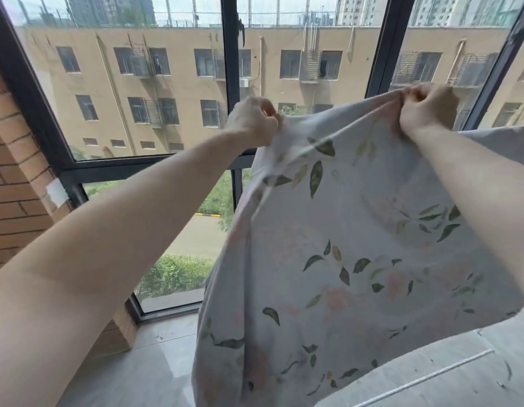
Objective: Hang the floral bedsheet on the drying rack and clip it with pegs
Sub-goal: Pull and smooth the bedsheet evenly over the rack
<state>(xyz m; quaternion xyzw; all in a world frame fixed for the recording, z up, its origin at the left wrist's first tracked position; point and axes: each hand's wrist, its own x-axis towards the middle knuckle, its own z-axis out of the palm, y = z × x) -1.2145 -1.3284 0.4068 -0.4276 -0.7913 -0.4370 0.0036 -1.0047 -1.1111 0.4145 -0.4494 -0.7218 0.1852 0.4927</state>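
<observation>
The floral bedsheet (357,259) is hanging from both hands, its top edge stretching taut between them and the rest draping down toward six o'clock, filling the lower right. The left hand (254,121) is pinching the edge near the centre, fingers (268,108) curling tight on the cloth. The right hand (425,108), at about two o'clock, is gripping the same edge in a closed fist. Both arms are reaching up and forward toward the window (166,98). One sheet, two hands
</observation>
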